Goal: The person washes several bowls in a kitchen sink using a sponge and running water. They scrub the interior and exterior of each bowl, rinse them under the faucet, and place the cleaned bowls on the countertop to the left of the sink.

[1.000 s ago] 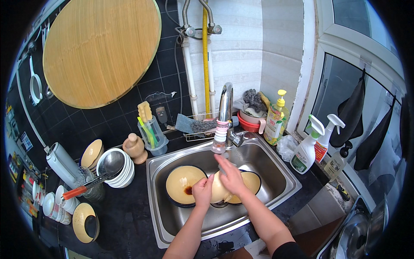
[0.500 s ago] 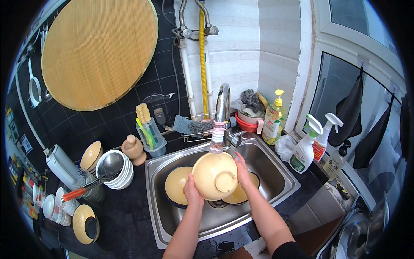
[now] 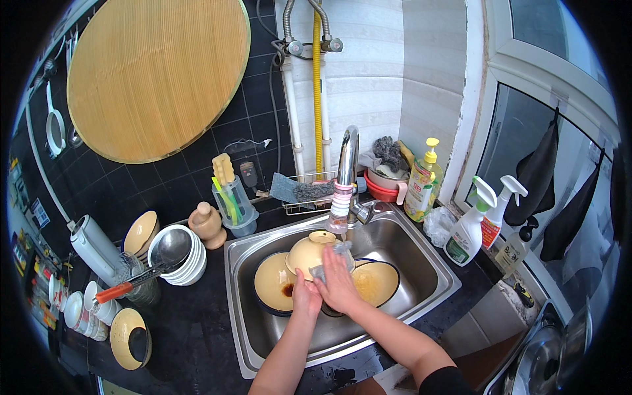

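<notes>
Above the sink, a cream bowl (image 3: 301,255) is tilted with its outside and foot ring facing up, under the faucet (image 3: 346,171). My left hand (image 3: 306,296) grips its near rim, closed. My right hand (image 3: 337,282) lies across the bowl's outer wall, pressing a crumpled grey cloth (image 3: 342,248) against it. Parts of the cloth stick out on both sides of the fingers. Below, in the sink (image 3: 421,276), sit two dark-rimmed cream bowls: the left bowl (image 3: 268,280) has a brown stain, and the right bowl (image 3: 385,280) holds some liquid.
Left of the sink are stacked white bowls (image 3: 191,266) with a ladle (image 3: 172,249) on top, a wooden mortar (image 3: 207,226) and a cream bowl (image 3: 122,342). A dish soap bottle (image 3: 421,187) and spray bottles (image 3: 469,230) stand on the right. A wire rack (image 3: 306,205) is behind.
The bowl has tipped so its foot ring points up toward the faucet. My right hand has left the rim and moved onto the outer wall, with a grey cloth now visible under it.
</notes>
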`<state>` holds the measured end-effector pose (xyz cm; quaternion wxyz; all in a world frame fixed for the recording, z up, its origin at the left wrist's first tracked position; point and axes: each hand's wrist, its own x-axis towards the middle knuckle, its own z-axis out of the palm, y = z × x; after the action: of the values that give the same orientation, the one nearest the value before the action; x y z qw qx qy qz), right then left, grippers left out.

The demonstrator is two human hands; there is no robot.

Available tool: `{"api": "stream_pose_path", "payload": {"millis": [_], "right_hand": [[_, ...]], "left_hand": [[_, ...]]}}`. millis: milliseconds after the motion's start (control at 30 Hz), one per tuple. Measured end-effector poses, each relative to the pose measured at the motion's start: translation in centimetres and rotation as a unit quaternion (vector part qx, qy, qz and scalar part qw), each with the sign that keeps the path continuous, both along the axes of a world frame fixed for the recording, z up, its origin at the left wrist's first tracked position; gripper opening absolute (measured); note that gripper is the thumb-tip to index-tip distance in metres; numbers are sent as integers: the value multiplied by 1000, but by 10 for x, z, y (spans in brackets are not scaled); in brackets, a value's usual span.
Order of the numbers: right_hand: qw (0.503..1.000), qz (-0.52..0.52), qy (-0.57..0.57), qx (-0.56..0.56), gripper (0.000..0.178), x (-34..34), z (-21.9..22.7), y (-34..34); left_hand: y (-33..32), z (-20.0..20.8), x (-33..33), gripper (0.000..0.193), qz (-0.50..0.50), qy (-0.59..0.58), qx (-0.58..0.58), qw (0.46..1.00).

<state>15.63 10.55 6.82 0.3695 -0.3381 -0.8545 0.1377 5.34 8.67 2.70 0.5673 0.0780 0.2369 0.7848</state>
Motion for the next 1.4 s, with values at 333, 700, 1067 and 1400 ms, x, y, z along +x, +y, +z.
{"api": "stream_pose_path", "payload": {"millis": [333, 700, 1067, 1400], "right_hand": [[995, -57, 74, -35, 59, 15, -8, 29], [591, -91, 598, -535, 35, 66, -74, 104], [653, -186, 598, -426, 29, 71, -53, 97], [793, -195, 511, -268, 35, 48, -26, 73]], "left_hand": [[-4, 12, 7, 47, -78, -11, 18, 997], [-9, 25, 10, 50, -153, 106, 10, 983], [-6, 19, 16, 51, -123, 300, -86, 942], [5, -4, 1, 59, -63, 395, -239, 885]]}}
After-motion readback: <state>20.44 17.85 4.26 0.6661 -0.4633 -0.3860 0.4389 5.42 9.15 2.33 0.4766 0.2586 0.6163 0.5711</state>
